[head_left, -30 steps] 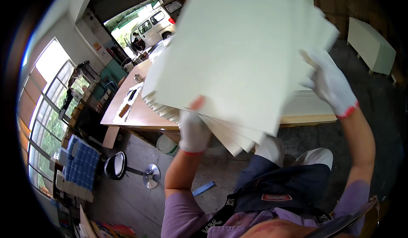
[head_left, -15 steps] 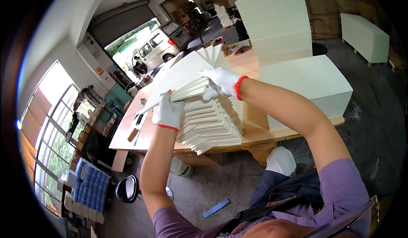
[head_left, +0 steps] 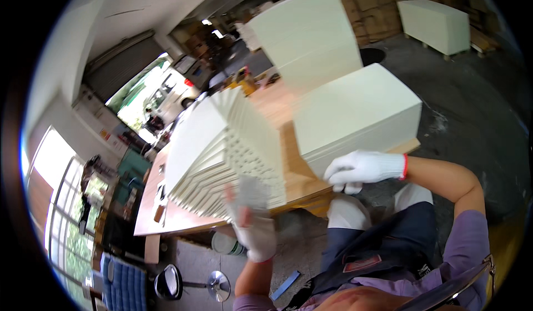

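My left hand (head_left: 256,238), in a white glove with bare fingertips showing, is smeared by motion at the near side of a fanned stack of white sheets (head_left: 205,167). A greyish blur (head_left: 254,191) lies at its fingers; I cannot make out whether it is a held thing. My right hand (head_left: 363,168), in a white glove with a red cuff, is by the near corner of a squared block of white sheets (head_left: 355,108). Its fingers are loosely bent and apart, with nothing seen in them. Whether they touch the block is unclear.
Both stacks stand on a wooden table (head_left: 300,172), with a taller white stack (head_left: 311,39) behind. Another white block (head_left: 436,25) stands on the floor at far right. Below the table are a white bucket (head_left: 225,243), a stool (head_left: 167,282) and a blue strip (head_left: 286,285).
Both hands have left the top of the fanned sheets. My right hand moved right and nearer to me, my left hand nearer. The view has shifted to the right.
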`<state>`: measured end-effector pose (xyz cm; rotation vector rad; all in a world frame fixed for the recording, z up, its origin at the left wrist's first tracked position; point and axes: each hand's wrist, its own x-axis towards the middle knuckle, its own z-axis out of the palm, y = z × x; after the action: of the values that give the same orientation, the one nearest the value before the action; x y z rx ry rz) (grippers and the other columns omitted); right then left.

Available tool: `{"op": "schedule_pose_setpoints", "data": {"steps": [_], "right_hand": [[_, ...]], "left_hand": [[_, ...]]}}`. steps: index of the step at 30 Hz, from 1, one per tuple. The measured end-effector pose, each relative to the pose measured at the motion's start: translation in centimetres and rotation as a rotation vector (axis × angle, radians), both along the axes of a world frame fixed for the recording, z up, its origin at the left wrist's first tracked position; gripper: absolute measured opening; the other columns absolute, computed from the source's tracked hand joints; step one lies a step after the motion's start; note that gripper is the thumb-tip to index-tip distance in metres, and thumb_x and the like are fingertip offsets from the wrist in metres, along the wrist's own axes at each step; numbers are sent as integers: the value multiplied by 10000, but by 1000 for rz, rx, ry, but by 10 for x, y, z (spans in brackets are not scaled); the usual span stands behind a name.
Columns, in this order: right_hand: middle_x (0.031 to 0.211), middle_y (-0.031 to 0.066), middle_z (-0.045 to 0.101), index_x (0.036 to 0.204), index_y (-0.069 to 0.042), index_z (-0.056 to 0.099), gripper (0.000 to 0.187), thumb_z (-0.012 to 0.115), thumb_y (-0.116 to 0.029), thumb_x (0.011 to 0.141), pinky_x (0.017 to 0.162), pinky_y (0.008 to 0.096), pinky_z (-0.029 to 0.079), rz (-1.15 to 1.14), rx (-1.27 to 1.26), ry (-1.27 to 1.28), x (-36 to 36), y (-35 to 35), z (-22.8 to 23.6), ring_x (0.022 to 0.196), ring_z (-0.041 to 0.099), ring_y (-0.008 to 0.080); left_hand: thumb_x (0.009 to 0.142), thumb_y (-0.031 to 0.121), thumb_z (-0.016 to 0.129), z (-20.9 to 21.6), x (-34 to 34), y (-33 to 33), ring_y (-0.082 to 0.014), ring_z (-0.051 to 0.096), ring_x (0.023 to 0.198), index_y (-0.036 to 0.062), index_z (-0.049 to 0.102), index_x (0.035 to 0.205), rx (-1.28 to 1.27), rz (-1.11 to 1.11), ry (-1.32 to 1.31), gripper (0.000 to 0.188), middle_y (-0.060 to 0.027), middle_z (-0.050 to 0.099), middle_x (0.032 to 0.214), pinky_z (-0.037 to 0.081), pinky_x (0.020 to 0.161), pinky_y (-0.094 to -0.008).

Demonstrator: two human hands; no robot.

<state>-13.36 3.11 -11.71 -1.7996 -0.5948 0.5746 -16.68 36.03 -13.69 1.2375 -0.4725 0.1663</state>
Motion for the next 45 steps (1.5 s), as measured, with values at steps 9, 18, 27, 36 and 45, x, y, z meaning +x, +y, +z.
{"op": "schedule_pose_setpoints", "data": {"steps": [9,18,27,36,45], "right_hand": [[951,152,743,1072,-82,679,534,537,-594,1028,794,462,539,-1280,-574,-673,22,-221,-38,890,723,343],[899,131,717,952,-98,685,529,555,-608,1007,743,448,554,-987,-913,-1034,47,-222,-33,858,712,326],[845,181,642,933,-57,617,604,453,-626,1054,765,463,468,-1174,-169,-535,69,-203,-42,829,629,396],[937,198,685,1020,-85,646,580,375,-593,1087,815,500,476,-1282,-83,-612,69,-198,-59,954,659,431],[902,205,679,993,-82,626,585,371,-599,1094,803,509,477,-1294,-100,-619,69,-199,-65,923,660,435]], "left_hand": [[936,108,695,22,115,-253,-338,623,1275,151,663,1380,953,78,-822,448,-146,669,1357,516,1047,-416],[930,194,727,17,210,-339,-221,674,993,84,784,1151,1220,-199,-440,253,-130,682,1190,526,901,-365],[965,114,658,-2,204,-342,-282,696,1182,94,723,1284,951,-376,-435,327,-155,723,1248,532,1011,-379],[943,116,744,-2,206,-344,-200,666,1202,7,653,1341,944,-410,-411,423,-135,720,1278,503,1053,-341],[951,132,737,5,198,-343,-192,660,1145,25,643,1381,826,-448,-341,454,-128,722,1240,488,1038,-317]]}}
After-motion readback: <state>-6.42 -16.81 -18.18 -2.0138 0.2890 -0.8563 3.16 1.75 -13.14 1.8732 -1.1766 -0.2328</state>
